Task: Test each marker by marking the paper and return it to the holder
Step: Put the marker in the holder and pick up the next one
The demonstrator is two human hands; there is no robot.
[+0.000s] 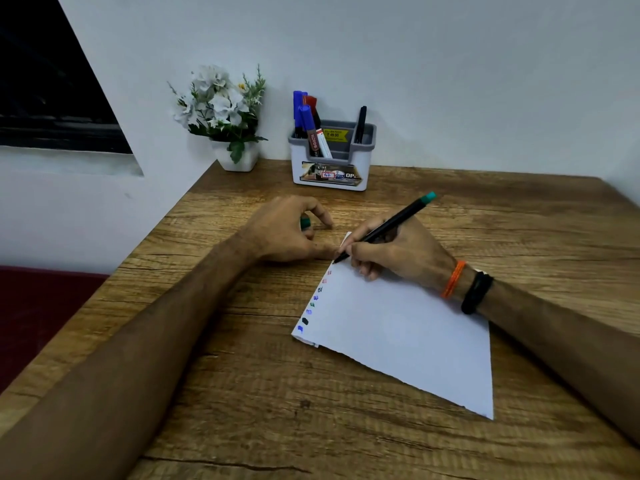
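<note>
The holder (pixel 330 168) keeps capped markers (pixel 306 114); right hand (pixel 398 252) grips a pen (pixel 384 230), left hand (pixel 287 230) a cap (pixel 305 223).
</note>
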